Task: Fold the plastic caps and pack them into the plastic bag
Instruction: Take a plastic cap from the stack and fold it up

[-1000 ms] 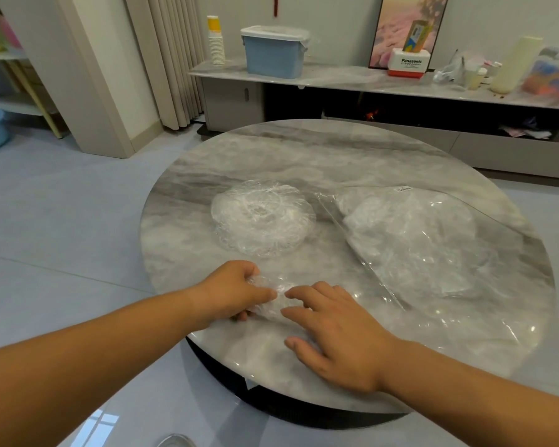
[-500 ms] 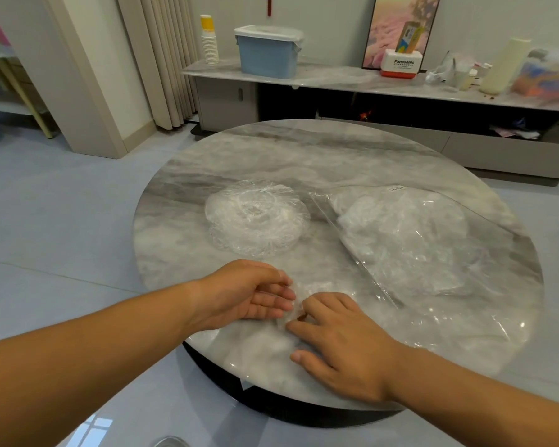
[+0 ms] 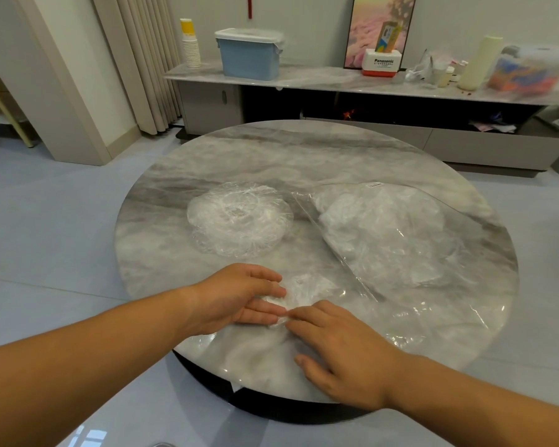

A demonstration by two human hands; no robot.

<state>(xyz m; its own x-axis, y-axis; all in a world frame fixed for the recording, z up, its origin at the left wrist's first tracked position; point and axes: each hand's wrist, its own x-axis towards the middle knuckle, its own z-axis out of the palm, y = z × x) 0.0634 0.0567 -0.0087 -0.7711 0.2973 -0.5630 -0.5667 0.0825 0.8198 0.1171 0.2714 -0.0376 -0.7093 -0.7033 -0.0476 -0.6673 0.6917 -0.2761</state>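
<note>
A single clear plastic cap (image 3: 307,290) lies crumpled on the round marble table (image 3: 304,156), near its front edge. My left hand (image 3: 239,296) lies over the cap's left part with straight fingers pressing it flat. My right hand (image 3: 339,346) presses the cap's near edge with straight fingertips, which meet those of the left hand. A stack of unfolded caps (image 3: 239,217) sits at the table's middle left. To the right lies a large clear plastic bag (image 3: 400,240) with white folded caps inside it.
A low marble sideboard (image 3: 320,80) runs behind the table, with a blue lidded box (image 3: 249,54), a stack of paper cups (image 3: 190,43), a Panasonic box (image 3: 382,62) and bottles on it. Curtains (image 3: 149,59) hang at the back left. Grey tiled floor surrounds the table.
My left hand has uncurled from gripping the cap and now lies flat on it, a little further right. My right hand has stayed at the cap's near edge.
</note>
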